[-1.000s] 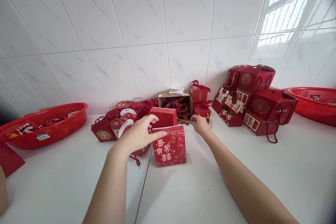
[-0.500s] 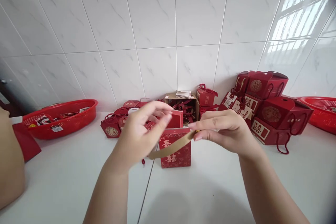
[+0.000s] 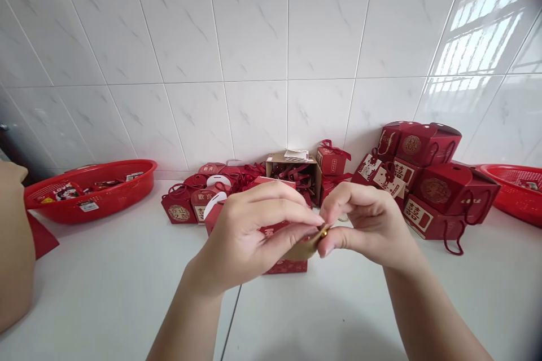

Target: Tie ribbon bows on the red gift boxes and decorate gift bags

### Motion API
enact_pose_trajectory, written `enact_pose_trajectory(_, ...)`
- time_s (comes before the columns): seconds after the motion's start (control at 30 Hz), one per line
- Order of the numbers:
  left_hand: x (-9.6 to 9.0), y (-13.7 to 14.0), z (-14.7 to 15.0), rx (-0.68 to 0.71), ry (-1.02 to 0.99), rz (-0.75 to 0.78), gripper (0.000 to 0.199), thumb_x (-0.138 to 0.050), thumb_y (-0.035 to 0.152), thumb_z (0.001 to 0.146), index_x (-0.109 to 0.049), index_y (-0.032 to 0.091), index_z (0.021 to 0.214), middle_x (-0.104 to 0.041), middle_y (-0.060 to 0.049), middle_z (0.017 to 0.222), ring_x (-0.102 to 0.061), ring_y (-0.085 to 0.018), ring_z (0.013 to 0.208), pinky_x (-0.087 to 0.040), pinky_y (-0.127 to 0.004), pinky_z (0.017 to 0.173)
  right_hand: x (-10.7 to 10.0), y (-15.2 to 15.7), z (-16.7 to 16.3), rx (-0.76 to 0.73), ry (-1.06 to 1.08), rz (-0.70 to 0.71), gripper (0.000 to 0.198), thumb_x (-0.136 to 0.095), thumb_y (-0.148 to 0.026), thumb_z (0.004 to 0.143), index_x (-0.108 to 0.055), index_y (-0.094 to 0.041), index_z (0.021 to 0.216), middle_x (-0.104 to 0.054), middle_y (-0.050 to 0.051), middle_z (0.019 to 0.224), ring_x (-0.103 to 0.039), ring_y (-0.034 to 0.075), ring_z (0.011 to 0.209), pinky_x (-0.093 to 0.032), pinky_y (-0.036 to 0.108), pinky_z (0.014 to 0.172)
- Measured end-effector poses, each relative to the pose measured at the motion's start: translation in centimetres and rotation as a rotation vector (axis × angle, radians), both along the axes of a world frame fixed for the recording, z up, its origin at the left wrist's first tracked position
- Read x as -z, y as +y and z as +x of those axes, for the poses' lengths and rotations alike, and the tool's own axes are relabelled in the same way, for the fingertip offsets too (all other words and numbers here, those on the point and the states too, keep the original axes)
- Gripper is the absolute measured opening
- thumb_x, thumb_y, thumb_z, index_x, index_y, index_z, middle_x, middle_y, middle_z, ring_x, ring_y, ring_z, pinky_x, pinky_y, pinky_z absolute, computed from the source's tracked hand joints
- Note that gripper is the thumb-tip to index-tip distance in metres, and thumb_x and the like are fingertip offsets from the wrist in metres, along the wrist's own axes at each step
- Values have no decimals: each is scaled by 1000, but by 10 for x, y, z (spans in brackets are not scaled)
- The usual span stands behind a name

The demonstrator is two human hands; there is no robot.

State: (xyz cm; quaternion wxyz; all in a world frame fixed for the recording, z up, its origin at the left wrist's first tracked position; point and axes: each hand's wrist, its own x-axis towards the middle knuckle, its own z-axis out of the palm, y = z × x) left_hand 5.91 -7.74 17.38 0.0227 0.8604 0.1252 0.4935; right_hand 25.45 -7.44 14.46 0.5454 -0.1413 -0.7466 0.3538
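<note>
Both hands meet over the middle of the table, in front of a red gift box (image 3: 292, 266) that they partly cover. My left hand (image 3: 258, 237) is closed, its thumb and fingertips pinching a gold strap (image 3: 301, 252) that curves down below them. My right hand (image 3: 364, 223) pinches the end of that strap between thumb and forefinger. A small shiny gold stud (image 3: 324, 233) shows at this end, right between the fingertips. Part of the strap is hidden behind my left hand.
A red plastic basket (image 3: 88, 213) with small packets stands at the left, another red basket (image 3: 514, 197) at the right. Red gift boxes (image 3: 457, 186) are stacked at the right. Beside more small boxes (image 3: 178, 206), an open carton (image 3: 275, 161) sits against the tiled wall.
My left hand has moved right, from open beside the strap to pinching it near my right hand. The strap, stretched out leftward before, is now bunched between both hands.
</note>
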Motion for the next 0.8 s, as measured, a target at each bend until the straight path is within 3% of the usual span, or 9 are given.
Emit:
enact_pose_trajectory(0.13,1,1,-3,-36,25,28,15,-64,9,85,-69,24,85,-71,-1,78,-66,-13,69,-56,-25,65,-3,0,-2,-14,-13,-139,24,-85,-15,65,-66,-21,77,-68,-1,71,-64,12,65,-53,25,62)
enact_pose_trajectory(0.33,5,6,-3,-21,44,86,15,-63,4,84,-66,19,88,-68,1,75,-61,-9,66,-53,-21,65,-5,1,-4,-174,26,-293,19,-82,-12,69,-64,-19,72,-64,-2,72,-60,10,67,-50,22,63)
enact_pose_trajectory(0.47,7,8,-2,-61,3,200,18,-61,4,85,-66,20,91,-68,-1,77,-63,-11,72,-54,-24,68,-3,2,-9,-252,85,-387,16,-77,-21,77,-62,-19,73,-63,-1,71,-58,11,67,-47,24,62)
enact_pose_trajectory(0.63,10,13,1,-181,-39,400,18,-62,6,83,-66,19,94,-66,-3,80,-62,-12,71,-53,-25,63,2,5,-18,-322,178,-526,23,-77,-32,77,-61,-17,72,-52,-4,61,-43,7,56,-35,21,56)
enact_pose_trajectory(0.8,16,22,4,-216,-123,434,17,-65,6,80,-67,19,90,-65,-2,78,-58,-11,64,-50,-24,57,3,4,-29,-309,288,-639,29,-80,-37,73,-61,-17,69,-48,-6,58,-38,6,54,-33,20,53)
